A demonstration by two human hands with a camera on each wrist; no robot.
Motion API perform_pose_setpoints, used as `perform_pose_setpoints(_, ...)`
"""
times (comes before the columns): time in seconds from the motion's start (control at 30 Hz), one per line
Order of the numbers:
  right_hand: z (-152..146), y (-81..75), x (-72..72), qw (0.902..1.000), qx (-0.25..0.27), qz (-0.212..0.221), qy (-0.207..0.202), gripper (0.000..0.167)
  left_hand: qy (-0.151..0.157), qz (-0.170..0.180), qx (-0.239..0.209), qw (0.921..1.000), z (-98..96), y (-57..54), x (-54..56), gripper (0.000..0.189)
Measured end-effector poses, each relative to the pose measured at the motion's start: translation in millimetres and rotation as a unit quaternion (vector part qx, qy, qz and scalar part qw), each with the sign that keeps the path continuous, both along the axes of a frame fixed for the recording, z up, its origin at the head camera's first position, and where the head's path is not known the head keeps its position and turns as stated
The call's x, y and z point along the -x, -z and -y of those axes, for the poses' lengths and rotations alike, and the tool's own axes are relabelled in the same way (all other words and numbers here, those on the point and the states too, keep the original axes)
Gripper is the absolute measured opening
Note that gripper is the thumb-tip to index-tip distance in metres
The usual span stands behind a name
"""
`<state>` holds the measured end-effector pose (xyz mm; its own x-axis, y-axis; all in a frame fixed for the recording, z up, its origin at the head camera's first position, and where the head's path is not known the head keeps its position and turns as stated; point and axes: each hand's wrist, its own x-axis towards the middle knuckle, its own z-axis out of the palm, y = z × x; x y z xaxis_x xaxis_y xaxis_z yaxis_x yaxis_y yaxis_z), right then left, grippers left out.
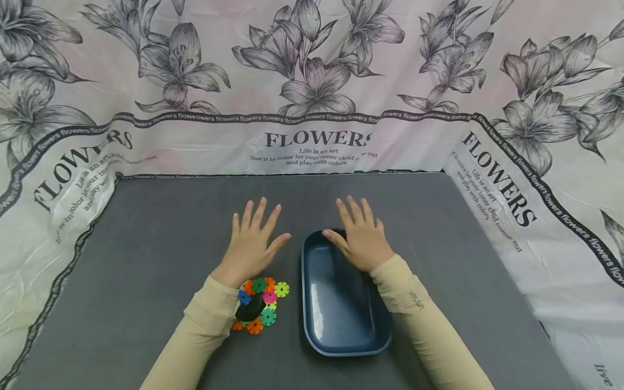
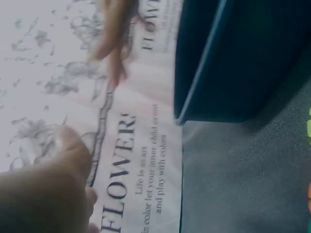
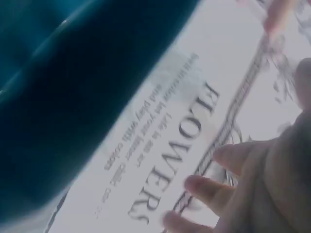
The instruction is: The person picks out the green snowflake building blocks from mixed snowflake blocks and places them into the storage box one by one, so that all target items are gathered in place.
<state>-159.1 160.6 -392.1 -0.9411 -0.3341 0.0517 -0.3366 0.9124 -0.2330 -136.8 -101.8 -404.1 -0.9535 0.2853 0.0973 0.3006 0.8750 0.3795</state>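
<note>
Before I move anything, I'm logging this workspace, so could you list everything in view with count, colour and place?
tray: 1, dark blue, on the table, right of the discs
flower-shaped discs: at least nine, mixed orange, green, blue, pink and yellow, by the left wrist, some possibly hidden
black object: 1, black, among the discs, partly covered
table: 1, grey, under everything
printed sheet: count unclear, white with dark flowers and lettering, behind and beside the table
sleeves: 2, cream, on both arms
left hand: 1, bare, beyond the discs
right hand: 1, bare, at the tray's far end
</note>
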Motion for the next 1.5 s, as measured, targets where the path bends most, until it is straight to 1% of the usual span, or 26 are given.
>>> perform_pose_setpoints(0.07,-13,-3.4,-6.3,0.9991,0.03,0.029,0.01,0.08,0.001,-0.01,-0.025,0.9996,6.8,0.4,-6.0,0.069)
perform_pose_setpoints(0.1,-22,-4.6,-10.5,0.9978,0.042,0.047,0.019,0.08,-0.004,-0.012,-0.039,0.9992,11.3,0.6,-10.8,0.067)
perform_pose_setpoints(0.17,-40,-5.3,-20.5,0.9943,0.061,0.079,0.039,0.079,-0.021,-0.017,-0.063,0.9976,22.0,3.1,-22.8,0.06)
perform_pose_setpoints(0.23,-59,-4.1,-31.0,0.9911,0.064,0.104,0.053,0.075,-0.041,-0.01,-0.081,0.9958,33.4,7.6,-36.9,0.05)
perform_pose_setpoints(0.3,-74,0.5,-40.2,0.9883,0.068,0.126,0.052,0.068,-0.056,0.014,-0.078,0.9953,44.5,14.7,-51.6,0.042)
perform_pose_setpoints(0.37,-84,6.2,-47.3,0.985,0.084,0.146,0.038,0.061,-0.064,0.045,-0.061,0.9951,54.4,23.2,-64.9,0.038)
perform_pose_setpoints(0.47,-94,15.5,-53.9,0.976,0.119,0.181,0.024,0.054,-0.075,0.095,-0.034,0.9921,65.8,34.1,-82.4,0.044)
perform_pose_setpoints(0.57,-100,21.8,-57.7,0.9684,0.153,0.196,0.022,0.053,-0.094,0.126,-0.033,0.9869,71.6,41.7,-94.5,0.055)
perform_pose_setpoints(0.63,-103,24.9,-59.6,0.9643,0.169,0.202,0.026,0.053,-0.109,0.133,-0.045,0.9842,72.7,45.0,-99.6,0.059)
perform_pose_setpoints(0.73,-106,28.8,-61.8,0.9587,0.186,0.212,0.035,0.053,-0.133,0.135,-0.065,0.9796,72.1,48.7,-103.5,0.052)
perform_pose_setpoints(0.87,-107,34.7,-62.6,0.9569,0.196,0.211,0.039,0.051,-0.171,0.141,-0.079,0.9719,72.5,51.9,-107.4,0.032)
perform_pose_setpoints(1.0,-105,40.9,-61.1,0.9568,0.205,0.203,0.036,0.049,-0.202,0.138,-0.092,0.9652,76.2,54.3,-111.7,0.026)
perform_pose_setpoints(1.1,-104,44.6,-60.5,0.9551,0.216,0.199,0.037,0.048,-0.207,0.123,-0.114,0.9638,79.5,55.9,-113.4,0.019)
perform_pose_setpoints(1.17,-104,46.6,-60.2,0.9511,0.235,0.197,0.034,0.049,-0.206,0.11,-0.127,0.964,81.5,56.1,-113.0,0.016)
perform_pose_setpoints(1.2,-104,47.5,-59.9,0.9475,0.249,0.198,0.033,0.051,-0.204,0.104,-0.136,0.9639,82.4,55.6,-112.3,0.016)
perform_pose_setpoints(1.23,-104,48.2,-59.6,0.9419,0.267,0.201,0.029,0.053,-0.204,0.101,-0.144,0.9632,82.9,54.2,-111.1,0.016)
perform_pose_setpoints(1.33,-105,49.6,-58.9,0.9192,0.329,0.216,0.013,0.059,-0.205,0.113,-0.175,0.9563,81.7,45.8,-106.3,0.021)
perform_pose_setpoints(1.43,-107,51.7,-57.9,0.8947,0.379,0.236,-0.004,0.061,-0.198,0.154,-0.243,0.9368,73.1,33.5,-98.2,0.028)
perform_pose_setpoints(1.5,-110,54.3,-57.0,0.8865,0.393,0.244,-0.008,0.059,-0.176,0.18,-0.294,0.922,62.8,24.9,-91.1,0.032)
